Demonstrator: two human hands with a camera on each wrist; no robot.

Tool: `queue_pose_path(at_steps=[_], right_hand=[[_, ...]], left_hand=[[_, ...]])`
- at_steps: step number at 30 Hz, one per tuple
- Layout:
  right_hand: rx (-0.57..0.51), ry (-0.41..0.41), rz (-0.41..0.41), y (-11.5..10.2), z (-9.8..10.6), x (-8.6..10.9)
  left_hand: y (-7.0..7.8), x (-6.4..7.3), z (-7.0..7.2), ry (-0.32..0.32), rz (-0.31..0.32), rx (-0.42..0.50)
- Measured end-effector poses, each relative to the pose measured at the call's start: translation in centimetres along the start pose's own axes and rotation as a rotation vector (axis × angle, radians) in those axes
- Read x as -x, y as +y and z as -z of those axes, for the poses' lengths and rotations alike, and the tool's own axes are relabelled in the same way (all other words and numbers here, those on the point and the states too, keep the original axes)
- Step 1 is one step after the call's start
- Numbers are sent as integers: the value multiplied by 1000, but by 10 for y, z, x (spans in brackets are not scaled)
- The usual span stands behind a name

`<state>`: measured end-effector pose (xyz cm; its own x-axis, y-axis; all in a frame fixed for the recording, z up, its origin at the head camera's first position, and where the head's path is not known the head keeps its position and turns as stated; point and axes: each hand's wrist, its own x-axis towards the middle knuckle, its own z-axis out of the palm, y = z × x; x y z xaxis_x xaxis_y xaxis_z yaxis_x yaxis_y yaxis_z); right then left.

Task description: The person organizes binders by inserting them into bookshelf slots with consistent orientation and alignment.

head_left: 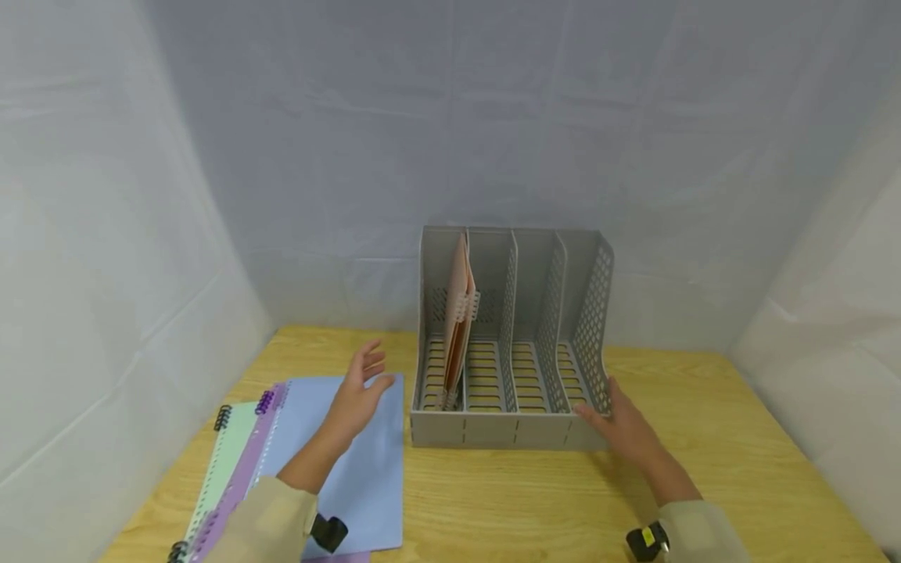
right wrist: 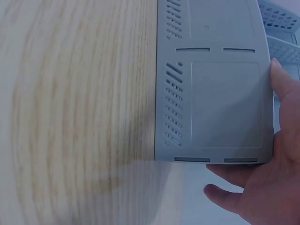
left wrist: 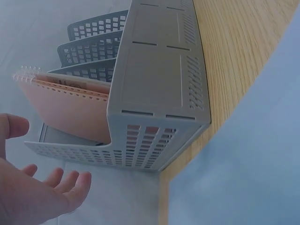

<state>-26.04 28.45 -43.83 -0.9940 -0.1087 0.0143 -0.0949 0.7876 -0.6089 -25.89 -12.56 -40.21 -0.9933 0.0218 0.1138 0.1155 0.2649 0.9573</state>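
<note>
A grey four-slot magazine file rack (head_left: 493, 430) stands on the table. My right hand (head_left: 629, 428) grips its front right corner, thumb over the front lip and fingers along the outer side wall; the right wrist view shows this hand (right wrist: 281, 183) at the corner too. In the leftmost slot a pink spiral notebook (head_left: 457, 313) stands upright, leaning slightly. My left hand (head_left: 359, 397) is empty, fingers spread and loosely bent, above a blue notebook (head_left: 366, 485) left of the rack. In the left wrist view, the hand (left wrist: 42, 192) is apart from the rack and the pink notebook (left wrist: 70, 105).
Under the blue notebook lie a purple spiral notebook (head_left: 242, 477) and a green one (head_left: 224, 453) with black rings, fanned to the left. White sheeting (head_left: 535, 117) hangs behind the wooden table (head_left: 507, 500) and along both sides. The rack's other slots show bare slatted floors.
</note>
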Motion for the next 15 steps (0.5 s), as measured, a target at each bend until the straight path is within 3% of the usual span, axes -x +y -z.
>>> queue_pose_path(at_steps=[15], right_hand=[[30, 2, -35, 9, -3, -1]], left_hand=[[-7, 0, 25, -54, 23, -121]])
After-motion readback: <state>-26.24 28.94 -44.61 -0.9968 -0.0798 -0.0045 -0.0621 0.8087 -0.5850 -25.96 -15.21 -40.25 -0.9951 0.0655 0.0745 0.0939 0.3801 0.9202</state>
